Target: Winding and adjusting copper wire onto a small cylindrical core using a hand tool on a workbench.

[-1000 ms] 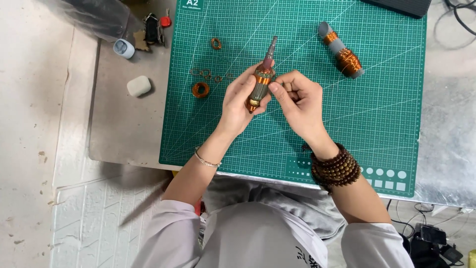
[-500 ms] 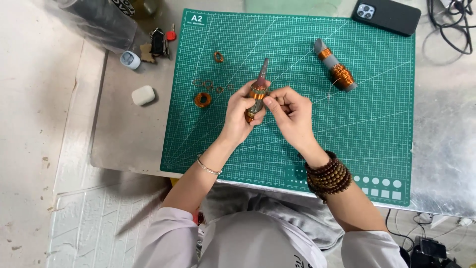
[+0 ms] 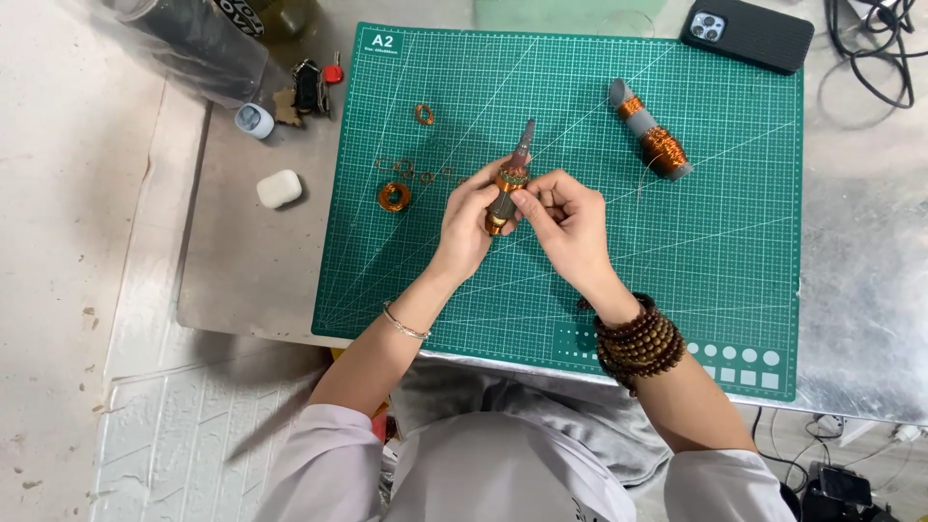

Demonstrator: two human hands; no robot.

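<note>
Green and gridded, the cutting mat (image 3: 677,280) covers most of the grey worktop (image 3: 251,280) under my head camera. Over the middle of the mat, my left hand (image 3: 467,224) grips a small motor armature (image 3: 507,184) wound with copper, its shaft tip pointing up and away from me. My right hand (image 3: 564,217) meets it from the other side, thumb and forefinger pinched at the armature's body; whether a wire runs between those fingertips is too fine to tell. A string of brown wooden beads (image 3: 638,340) wraps my right wrist, and a thin bracelet (image 3: 404,322) sits on my left.

Left of my hands, a copper coil (image 3: 393,197) lies on the mat among several small copper rings (image 3: 406,169). A spool of copper wire (image 3: 652,133) lies tilted to the upper right, well apart from my hands. A dark phone (image 3: 749,34) rests at the mat's top edge, and a white earbud case (image 3: 278,188) sits off the mat on the left
</note>
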